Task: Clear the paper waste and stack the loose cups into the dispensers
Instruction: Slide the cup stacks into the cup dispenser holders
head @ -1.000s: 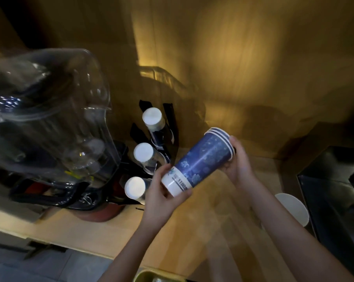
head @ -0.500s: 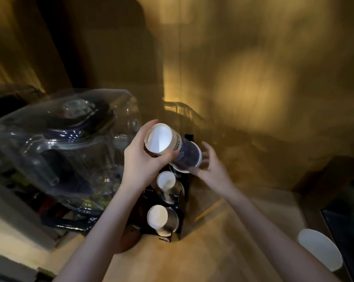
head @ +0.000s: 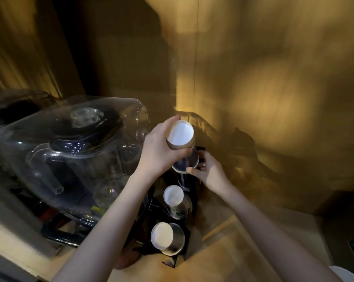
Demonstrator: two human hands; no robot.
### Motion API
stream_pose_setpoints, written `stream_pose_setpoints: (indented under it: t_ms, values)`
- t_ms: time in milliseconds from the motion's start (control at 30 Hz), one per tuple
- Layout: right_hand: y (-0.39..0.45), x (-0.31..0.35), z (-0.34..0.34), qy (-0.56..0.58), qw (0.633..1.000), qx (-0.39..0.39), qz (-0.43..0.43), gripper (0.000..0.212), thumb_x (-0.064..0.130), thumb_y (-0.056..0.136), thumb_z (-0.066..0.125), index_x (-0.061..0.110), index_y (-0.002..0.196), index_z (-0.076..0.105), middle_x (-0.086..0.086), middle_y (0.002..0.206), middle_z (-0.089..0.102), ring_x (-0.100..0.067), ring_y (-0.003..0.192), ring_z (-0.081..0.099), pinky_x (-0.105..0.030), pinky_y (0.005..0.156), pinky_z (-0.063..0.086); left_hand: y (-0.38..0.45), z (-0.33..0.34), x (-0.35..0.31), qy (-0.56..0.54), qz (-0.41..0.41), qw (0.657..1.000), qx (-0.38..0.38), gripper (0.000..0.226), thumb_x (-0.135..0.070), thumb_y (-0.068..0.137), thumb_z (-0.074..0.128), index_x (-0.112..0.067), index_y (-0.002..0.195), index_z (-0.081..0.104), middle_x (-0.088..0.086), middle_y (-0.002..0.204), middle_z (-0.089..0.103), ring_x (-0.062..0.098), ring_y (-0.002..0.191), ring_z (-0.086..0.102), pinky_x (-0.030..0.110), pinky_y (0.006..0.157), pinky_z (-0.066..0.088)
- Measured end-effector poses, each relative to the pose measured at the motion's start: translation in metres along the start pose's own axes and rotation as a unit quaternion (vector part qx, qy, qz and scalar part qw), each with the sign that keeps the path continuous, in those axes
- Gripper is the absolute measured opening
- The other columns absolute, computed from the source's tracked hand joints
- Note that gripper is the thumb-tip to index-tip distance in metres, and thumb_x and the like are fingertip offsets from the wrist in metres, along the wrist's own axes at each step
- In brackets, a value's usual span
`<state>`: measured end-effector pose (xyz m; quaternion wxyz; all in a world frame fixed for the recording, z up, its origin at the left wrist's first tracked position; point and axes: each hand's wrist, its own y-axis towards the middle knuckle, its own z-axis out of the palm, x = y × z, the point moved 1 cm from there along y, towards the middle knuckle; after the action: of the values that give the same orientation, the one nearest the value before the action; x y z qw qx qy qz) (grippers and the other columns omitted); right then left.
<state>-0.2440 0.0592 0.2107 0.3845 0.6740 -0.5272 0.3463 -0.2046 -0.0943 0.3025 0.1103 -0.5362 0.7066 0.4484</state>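
Cup stack [head: 181, 133] inverted (white base up, axis near-vertical), left grip [head: 157, 151] wrapped round it, right grip [head: 210, 173] pinching its rim.

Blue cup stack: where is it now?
Head view: the blue cup stack sits upside down in the left hand, above the far slot of the dispenser rack, right of the clear pitcher.

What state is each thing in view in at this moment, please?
black rack, standing on the counter.
cup stack, upside down, rim at the rack's far slot.
left hand, grips the stack near its base.
right hand, thumb and fingers pinch the stack's rim.
middle cups, upside down in the rack.
near cups, upside down in the rack.
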Motion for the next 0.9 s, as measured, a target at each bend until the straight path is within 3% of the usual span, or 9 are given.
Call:
stream_pose_setpoints:
  t_ms: [33,133,267,467,733,900]
  values:
    - [0.001,-0.004,0.001,0.002,1.0,0.003,0.008,0.056,0.018,0.079,0.071,0.008,0.127,0.045,-0.015,0.125,0.057,-0.028,0.114,0.056,-0.043,0.099,0.046,0.001,0.004,0.005,0.005,-0.005,1.0,0.004,0.075,-0.027,0.059,0.08,-0.028,0.126,0.047,-0.003,0.125,0.058,0.005,0.109,0.046,0.0,0.085,0.023]
    - [0.004,-0.013,0.002,-0.014,1.0,0.004,0.025,0.052,0.015,0.077,0.072,0.007,0.124,0.05,-0.016,0.122,0.061,-0.029,0.112,0.058,-0.039,0.095,0.048,0.004,0.017,0.018,0.016,-0.024,0.999,0.016,0.076,-0.029,0.059,0.08,-0.027,0.126,0.046,0.0,0.125,0.056,0.015,0.114,0.049,0.022,0.09,0.032]
    - [0.012,-0.017,0.001,-0.067,0.998,-0.008,0.013,0.045,0.015,0.076,0.073,0.008,0.117,0.056,-0.014,0.117,0.064,-0.027,0.109,0.059,-0.032,0.088,0.046,0.007,0.036,0.033,0.044,-0.045,0.997,0.051,0.078,-0.03,0.061,0.079,-0.024,0.129,0.043,0.003,0.13,0.052,0.021,0.117,0.048,0.028,0.091,0.035]
    - [0.017,-0.014,0.0,-0.153,0.988,-0.022,-0.02,0.038,0.025,0.079,0.068,0.011,0.113,0.057,-0.009,0.11,0.066,-0.024,0.103,0.061,-0.037,0.081,0.051,0.01,0.062,0.05,0.083,-0.086,0.988,0.102,0.076,-0.028,0.066,0.075,-0.017,0.132,0.039,0.011,0.13,0.049,0.029,0.118,0.048,0.042,0.096,0.041]
    - [0.021,-0.011,-0.006,-0.227,0.973,-0.004,-0.027,0.028,0.023,0.084,0.06,0.014,0.111,0.058,-0.009,0.099,0.071,-0.029,0.092,0.064,-0.04,0.073,0.054,0.013,0.084,0.064,0.15,-0.104,0.969,0.164,0.081,-0.035,0.073,0.071,-0.015,0.139,0.028,0.013,0.138,0.045,0.033,0.122,0.046,0.042,0.095,0.042]
    - [0.021,-0.007,-0.008,-0.313,0.948,0.033,-0.049,0.031,0.027,0.088,0.054,0.012,0.115,0.055,-0.013,0.104,0.067,-0.032,0.095,0.061,-0.039,0.073,0.05,0.012,0.088,0.067,0.16,-0.095,0.968,0.167,0.08,-0.035,0.078,0.066,-0.014,0.141,0.022,0.013,0.144,0.038,0.033,0.126,0.042,0.043,0.097,0.042]
